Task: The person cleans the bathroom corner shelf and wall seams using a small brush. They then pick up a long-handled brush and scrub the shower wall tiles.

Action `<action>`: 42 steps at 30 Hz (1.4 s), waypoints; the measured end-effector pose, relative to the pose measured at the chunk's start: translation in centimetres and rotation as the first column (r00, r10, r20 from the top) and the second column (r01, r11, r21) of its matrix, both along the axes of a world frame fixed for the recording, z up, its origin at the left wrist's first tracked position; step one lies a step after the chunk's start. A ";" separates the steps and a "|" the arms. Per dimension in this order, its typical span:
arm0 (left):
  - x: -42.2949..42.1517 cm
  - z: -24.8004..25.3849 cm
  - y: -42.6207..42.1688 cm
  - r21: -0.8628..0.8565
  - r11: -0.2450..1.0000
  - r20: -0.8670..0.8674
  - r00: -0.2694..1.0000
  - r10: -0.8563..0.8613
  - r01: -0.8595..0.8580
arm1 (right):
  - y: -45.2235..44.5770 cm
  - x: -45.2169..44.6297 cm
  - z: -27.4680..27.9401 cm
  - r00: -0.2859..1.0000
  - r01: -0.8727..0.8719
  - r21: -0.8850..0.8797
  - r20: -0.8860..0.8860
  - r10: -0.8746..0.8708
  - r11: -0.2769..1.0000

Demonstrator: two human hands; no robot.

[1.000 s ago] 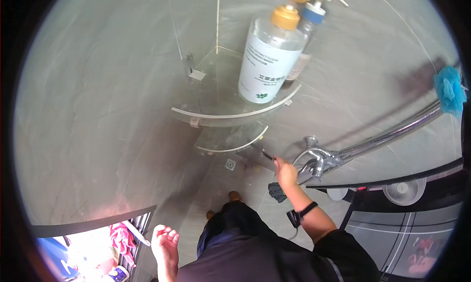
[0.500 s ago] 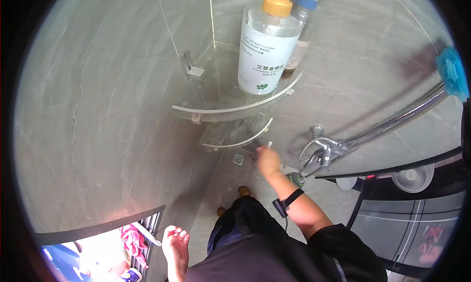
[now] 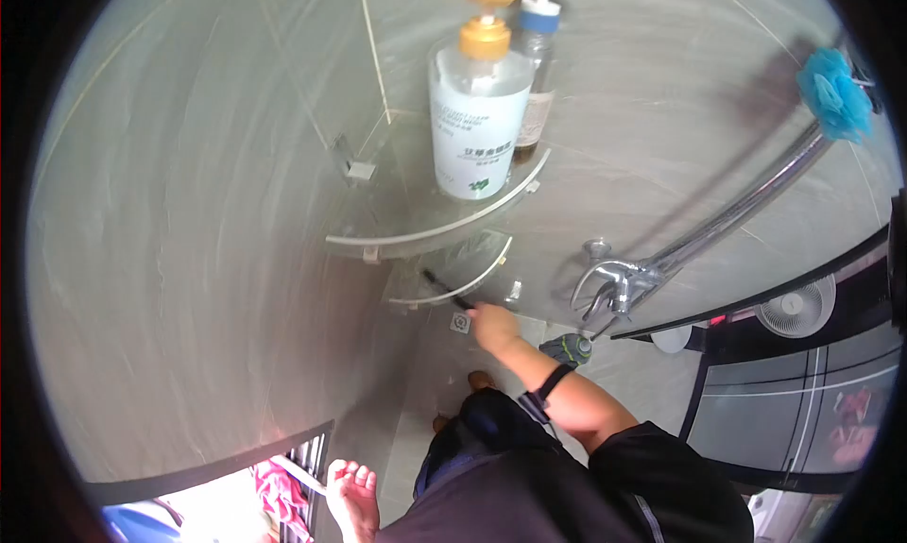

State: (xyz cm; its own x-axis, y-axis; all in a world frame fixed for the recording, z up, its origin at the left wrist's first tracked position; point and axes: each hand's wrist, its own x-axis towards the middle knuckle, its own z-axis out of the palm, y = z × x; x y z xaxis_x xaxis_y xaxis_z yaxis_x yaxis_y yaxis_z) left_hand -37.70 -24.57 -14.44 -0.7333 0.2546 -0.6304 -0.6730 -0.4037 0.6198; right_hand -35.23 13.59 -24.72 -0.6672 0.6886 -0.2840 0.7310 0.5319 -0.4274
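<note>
My right hand (image 3: 495,328) is wrapped round a slim dark stick-like tool (image 3: 448,290). Its far end is over the lower glass corner shelf (image 3: 472,250); blur hides what kind of tool it is and whether it touches the glass. My left hand (image 3: 352,498) is low at the left, palm up, fingers loosely bent and apart, with nothing visible in it. On the upper glass shelf (image 3: 392,203) stand a white body wash bottle (image 3: 482,127) with a yellow pump and a clear bottle (image 3: 534,99) with a blue collar.
To the right are a chrome shower mixer (image 3: 619,283), a riser pipe (image 3: 732,212) and a blue bath puff (image 3: 833,94). A grey-and-green object (image 3: 570,348) is near my forearm. A floor drain (image 3: 460,323) lies below the shelves. A white fan (image 3: 796,307) is beyond the black edge.
My right hand has moved left and slightly down in view, and the dark tool now reaches over the lower shelf. The view has shifted, moving the bottles left. My left hand remains loosely bent.
</note>
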 end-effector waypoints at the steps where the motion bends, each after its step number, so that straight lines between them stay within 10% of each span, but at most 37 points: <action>1: -0.1 0.2 0.0 0.008 1.000 -0.007 1.000 0.007 -0.007 | 1.9 2.5 -0.2 0.999 0.001 0.053 -0.032 0.001 0.999; 8: -0.4 2.1 1.0 -0.114 0.992 0.075 0.995 0.070 -0.061 | 8.2 10.9 2.0 0.941 0.339 0.264 -0.091 -0.327 0.903; 21: -0.8 3.1 7.2 -0.078 0.995 -0.042 0.997 -0.059 0.055 | 13.9 4.9 1.7 0.991 -0.132 0.192 0.035 0.128 0.972; 31: -0.1 1.3 6.8 -0.031 0.999 -0.028 0.999 -0.017 0.016 | 15.2 6.4 -1.1 0.990 -0.098 0.121 -0.086 0.109 0.988; 34: 0.0 1.0 6.9 -0.034 0.999 -0.018 1.000 -0.011 0.010 | 14.4 7.5 -2.9 0.839 0.236 -0.719 -0.188 -0.511 0.653; 37: -0.3 1.3 6.2 -0.027 1.000 0.027 1.000 0.011 -0.010 | 11.5 7.5 -2.8 0.643 0.087 -0.982 -0.072 -0.762 0.167; 42: -0.3 2.0 6.4 -0.037 0.999 0.010 1.000 -0.020 0.021 | 9.3 8.5 -2.7 0.571 0.062 -0.931 -0.262 -0.778 0.359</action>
